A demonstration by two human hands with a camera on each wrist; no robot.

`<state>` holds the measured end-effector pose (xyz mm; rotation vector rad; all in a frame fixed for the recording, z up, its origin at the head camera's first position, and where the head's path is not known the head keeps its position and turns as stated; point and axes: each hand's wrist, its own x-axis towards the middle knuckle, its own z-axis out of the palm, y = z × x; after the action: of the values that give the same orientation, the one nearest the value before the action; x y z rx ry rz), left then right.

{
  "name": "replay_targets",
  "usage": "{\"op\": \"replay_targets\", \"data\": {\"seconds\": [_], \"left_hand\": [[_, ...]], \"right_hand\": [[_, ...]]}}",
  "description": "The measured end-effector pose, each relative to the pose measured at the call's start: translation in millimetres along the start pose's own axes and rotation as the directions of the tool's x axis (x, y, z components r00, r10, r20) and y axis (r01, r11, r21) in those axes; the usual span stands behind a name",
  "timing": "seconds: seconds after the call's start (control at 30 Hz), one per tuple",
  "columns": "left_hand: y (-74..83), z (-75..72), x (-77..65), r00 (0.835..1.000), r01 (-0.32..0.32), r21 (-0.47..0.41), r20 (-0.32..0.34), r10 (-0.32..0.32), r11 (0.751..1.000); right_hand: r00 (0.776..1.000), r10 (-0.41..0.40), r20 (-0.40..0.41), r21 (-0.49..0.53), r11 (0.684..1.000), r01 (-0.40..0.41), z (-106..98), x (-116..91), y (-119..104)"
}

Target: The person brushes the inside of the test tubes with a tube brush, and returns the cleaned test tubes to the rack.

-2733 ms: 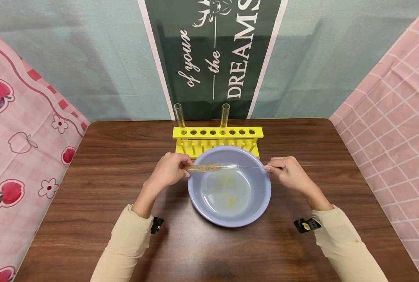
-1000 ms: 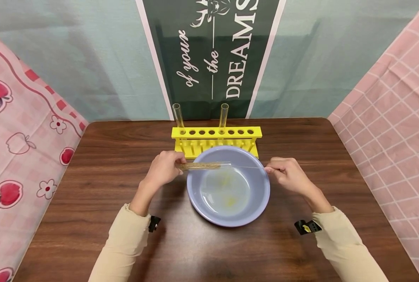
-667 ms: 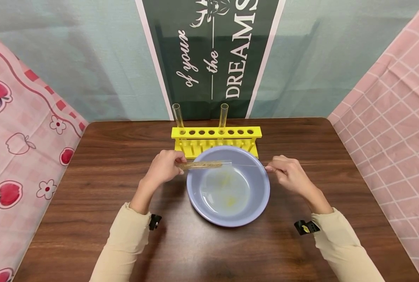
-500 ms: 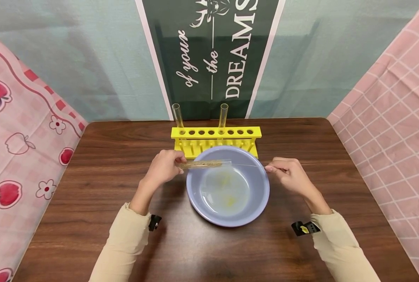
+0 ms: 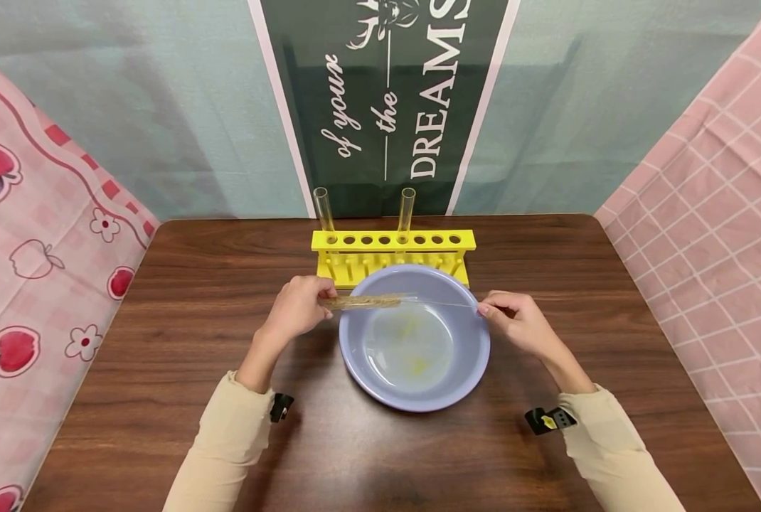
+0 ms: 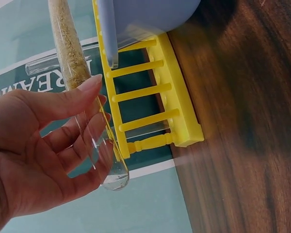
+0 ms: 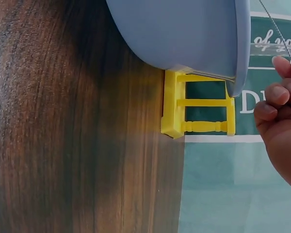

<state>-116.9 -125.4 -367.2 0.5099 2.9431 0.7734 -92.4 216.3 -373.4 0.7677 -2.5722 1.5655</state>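
Curling the left hand (image 5: 296,307) round a glass tube (image 6: 118,171) and pinching the tail of a brush (image 6: 72,56) between thumb and fingers of the right hand (image 5: 515,323). Working above a dark wood-grain table (image 5: 412,462), over the far half of a round, smooth lavender basin (image 5: 470,334) with yellow patches at the bottom. Facing a yellow rack (image 5: 361,248) just beyond, with slim bars, round holes and two more clear tubes (image 5: 407,212) standing in it. Laying the tube's long axis left to right, with rounded end at the left and open mouth pointing to the right hand. Showing fuzzy tan bristles (image 5: 368,302) packed inside straight, shiny glass. Bridging mouth and right fingertips with a thin, twisted wire (image 7: 282,35).
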Motion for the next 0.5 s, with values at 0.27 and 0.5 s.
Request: {"op": "replay_targets", "data": {"seconds": [0.27,0.5], "left_hand": [[0.2,2.4,1.1,1.000,-0.011,0.016,0.005,0.011,1.000],[7.0,2.0,-1.2,0.999,-0.051,0.023,-0.018,0.052,0.998]], "right_hand": [[0.988,0.131,0.079,-0.012,0.991,-0.130,-4,3,13],[0.943,0.301,0.145,0.242,0.913,-0.329,-11,9,27]]}}
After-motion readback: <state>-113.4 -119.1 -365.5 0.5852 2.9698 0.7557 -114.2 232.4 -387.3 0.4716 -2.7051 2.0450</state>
